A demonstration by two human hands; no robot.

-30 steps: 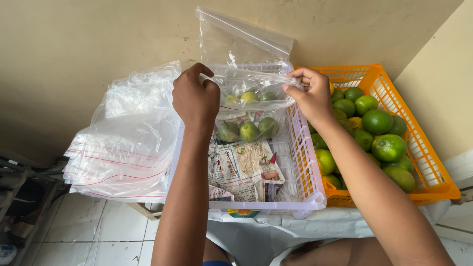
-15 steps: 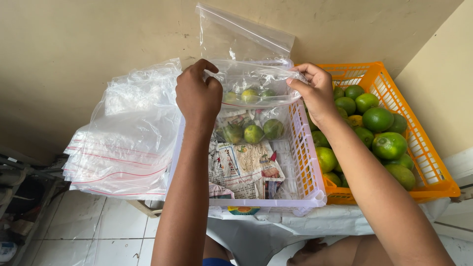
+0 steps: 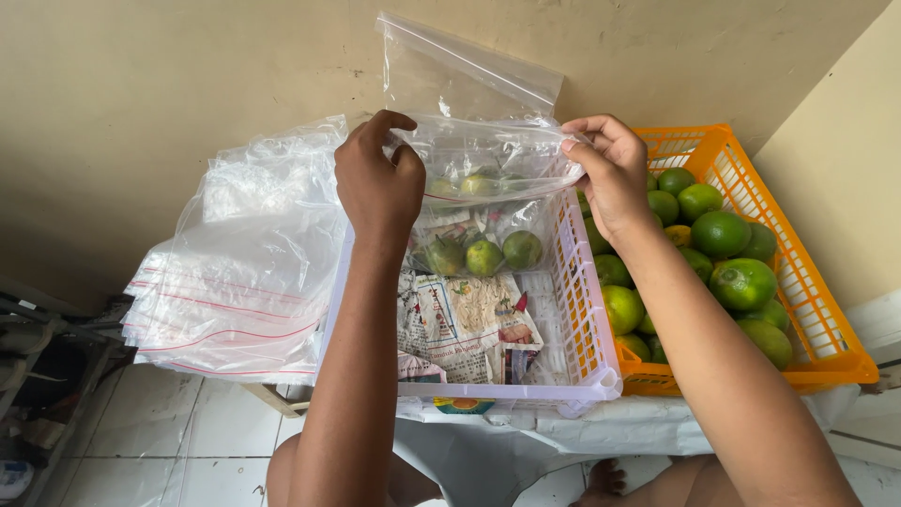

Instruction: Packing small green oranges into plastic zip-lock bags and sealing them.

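My left hand [image 3: 377, 180] and my right hand [image 3: 610, 171] each pinch one side of the mouth of a clear zip bag [image 3: 488, 155], held up over a white plastic basket [image 3: 580, 319]. Several green limes [image 3: 483, 253] sit in the bottom of the bag, seen through the plastic. The bag's top flap stands up against the wall. Crumpled newspaper [image 3: 460, 314] lines the white basket under the bag.
An orange basket [image 3: 807, 310] full of green limes [image 3: 723, 235] stands to the right, touching the white one. A stack of clear zip bags [image 3: 235, 282] lies to the left. Both baskets rest on a small covered table against a beige wall; tiled floor below.
Both hands have risen slightly and moved a little apart along the bag's mouth, stretching it wider. The limes in the bag stay low.
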